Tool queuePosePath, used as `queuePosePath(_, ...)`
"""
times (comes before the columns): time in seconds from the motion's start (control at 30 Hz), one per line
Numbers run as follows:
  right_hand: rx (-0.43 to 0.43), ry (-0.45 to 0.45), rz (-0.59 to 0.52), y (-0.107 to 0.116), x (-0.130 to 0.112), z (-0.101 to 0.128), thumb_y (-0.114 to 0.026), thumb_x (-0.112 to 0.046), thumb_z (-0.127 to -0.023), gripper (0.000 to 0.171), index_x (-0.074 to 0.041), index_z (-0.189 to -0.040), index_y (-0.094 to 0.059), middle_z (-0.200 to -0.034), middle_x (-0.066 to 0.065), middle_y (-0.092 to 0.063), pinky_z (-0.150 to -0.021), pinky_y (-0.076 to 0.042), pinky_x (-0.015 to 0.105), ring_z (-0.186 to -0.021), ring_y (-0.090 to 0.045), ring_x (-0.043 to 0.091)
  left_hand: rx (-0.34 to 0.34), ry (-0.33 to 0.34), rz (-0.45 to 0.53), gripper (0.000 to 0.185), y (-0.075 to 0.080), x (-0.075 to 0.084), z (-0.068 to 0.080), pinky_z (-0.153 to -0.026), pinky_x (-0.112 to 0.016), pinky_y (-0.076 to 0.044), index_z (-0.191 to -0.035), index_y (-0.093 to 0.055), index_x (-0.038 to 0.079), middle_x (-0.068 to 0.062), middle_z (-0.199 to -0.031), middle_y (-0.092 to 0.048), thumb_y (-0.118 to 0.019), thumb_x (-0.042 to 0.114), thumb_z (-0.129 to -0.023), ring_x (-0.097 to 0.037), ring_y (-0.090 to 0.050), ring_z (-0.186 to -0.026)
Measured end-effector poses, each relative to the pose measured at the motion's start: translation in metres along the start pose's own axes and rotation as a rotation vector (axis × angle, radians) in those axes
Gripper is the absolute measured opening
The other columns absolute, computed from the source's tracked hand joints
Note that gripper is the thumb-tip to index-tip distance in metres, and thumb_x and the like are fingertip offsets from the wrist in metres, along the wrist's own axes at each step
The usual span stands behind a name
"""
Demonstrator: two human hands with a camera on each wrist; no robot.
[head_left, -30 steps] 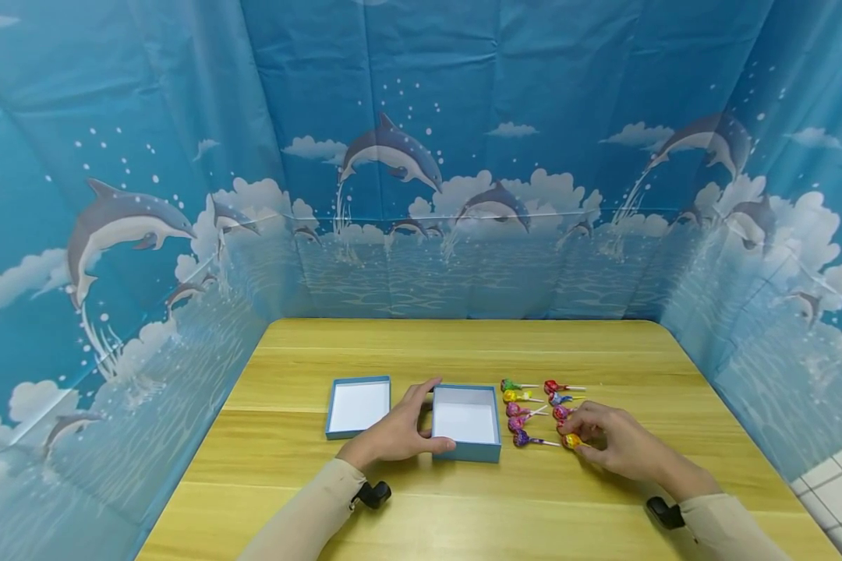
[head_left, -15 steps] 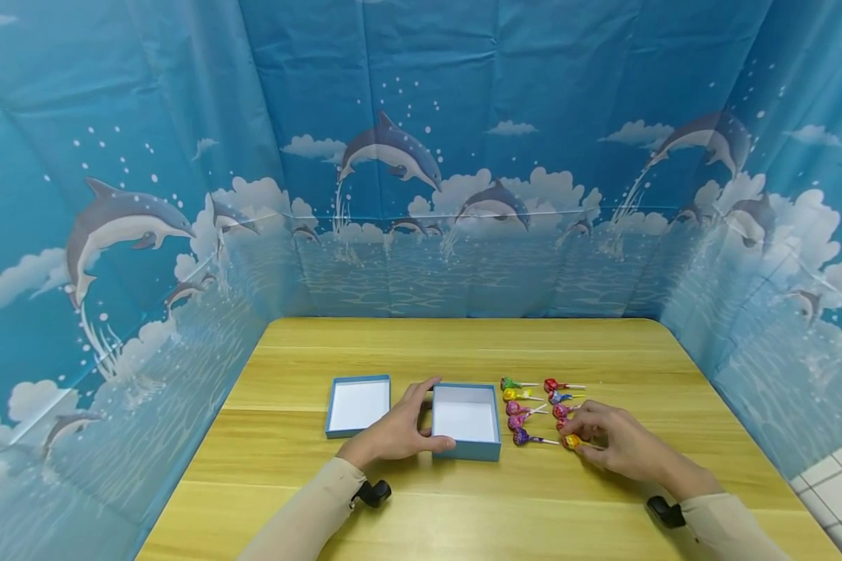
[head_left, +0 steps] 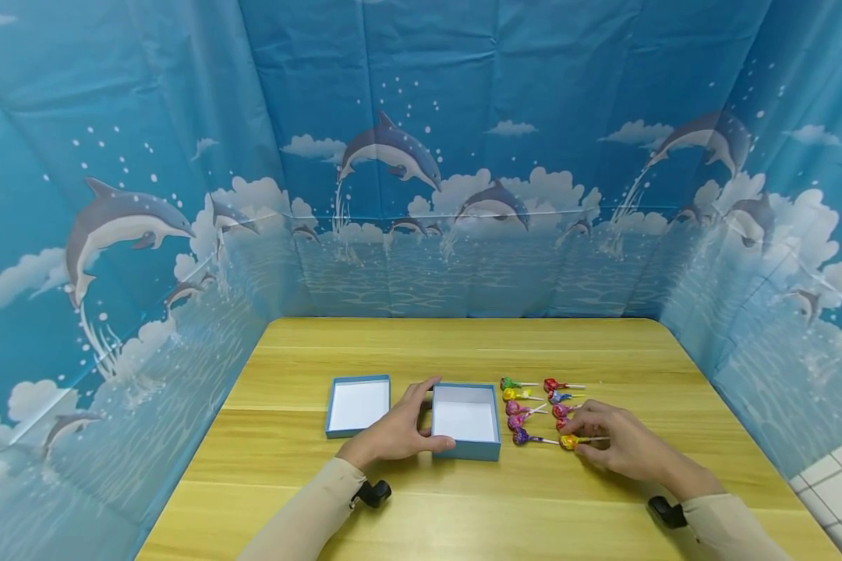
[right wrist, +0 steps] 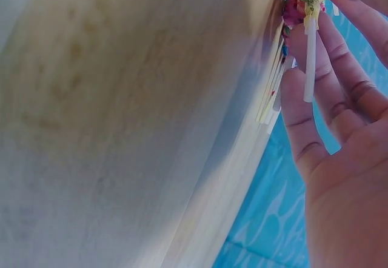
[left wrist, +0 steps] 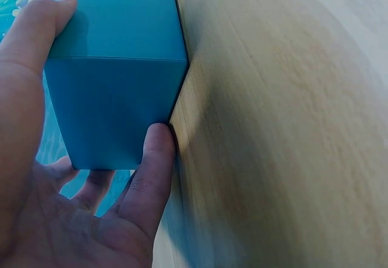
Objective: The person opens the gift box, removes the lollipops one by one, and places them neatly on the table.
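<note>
A blue open-topped box point(head_left: 466, 451) with a white inside stands on the table. My left hand point(head_left: 395, 430) holds it at its left side, thumb at the front corner and fingers reaching to the back; the left wrist view shows the fingers spread around the blue box point(left wrist: 118, 113). To the right, my right hand point(head_left: 620, 442) pinches a yellow-orange wrapped lollipop point(head_left: 568, 442) near the table. Its pale stick points right, under the hand. In the right wrist view, the lollipop point(right wrist: 310, 2) sits between thumb and fingertips.
Several lollipops lie in two columns right of the box, among them a green one point(head_left: 508, 383), a purple one point(head_left: 521, 436) and a red one point(head_left: 551, 386). The box's shallow lid point(head_left: 359, 406) lies left of it. A dolphin-print curtain point(head_left: 421, 257) surrounds the wooden table point(head_left: 421, 506).
The yellow-orange lollipop has shifted slightly left in my right fingers, and more of its stick shows. My left hand and the box have stayed put.
</note>
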State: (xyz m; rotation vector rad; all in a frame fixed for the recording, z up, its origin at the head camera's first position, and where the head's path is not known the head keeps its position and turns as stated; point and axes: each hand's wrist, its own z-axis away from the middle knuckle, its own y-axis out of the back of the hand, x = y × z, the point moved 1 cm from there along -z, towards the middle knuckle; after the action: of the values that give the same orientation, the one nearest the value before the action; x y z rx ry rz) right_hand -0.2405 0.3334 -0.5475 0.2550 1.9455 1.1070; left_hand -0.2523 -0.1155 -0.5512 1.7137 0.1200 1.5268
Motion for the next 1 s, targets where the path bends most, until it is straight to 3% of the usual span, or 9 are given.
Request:
queuePosePath(0.23,0.038,-0.010,0.015,0.003,0.003,0.001,-0.094,-0.008,-0.099,0.029,-0.020,-0.124,-0.084,-0.123,0.001,-0.077,-0.080,-0.072,0.027,-0.100,-0.076,0.005,0.004,0.000,-0.004,0.118,0.001,0.001,0.000,-0.121,-0.049,-0.060,-0.189,-0.015,0.027,-0.017,-0.186,-0.033,-0.090,0.057,-0.102,-0.032,-0.056,-0.162)
queuePosePath(0.57,0.162,0.083,0.067,0.001,-0.001,0.002,-0.091,0.003,-0.097,0.030,-0.020,-0.116,-0.085,-0.113,-0.004,-0.076,-0.068,-0.066,0.023,-0.091,-0.063,-0.006,0.003,-0.003,0.001,0.119,0.000,0.001,0.000,-0.120,-0.047,-0.062,-0.189,-0.015,0.025,-0.018,-0.186,-0.034,-0.090,0.057,-0.102,-0.033,-0.055,-0.163)
queuePosePath(1.0,0.215,0.063,0.094,-0.001,-0.014,0.003,-0.089,0.000,-0.100,0.028,-0.025,-0.113,-0.084,-0.118,-0.006,-0.077,-0.063,-0.058,0.024,-0.089,-0.058,-0.005,0.017,-0.007,0.050,0.120,-0.003,0.001,0.005,-0.114,-0.038,-0.066,-0.190,-0.014,0.023,-0.022,-0.186,-0.033,-0.090,0.056,-0.103,-0.033,-0.057,-0.160)
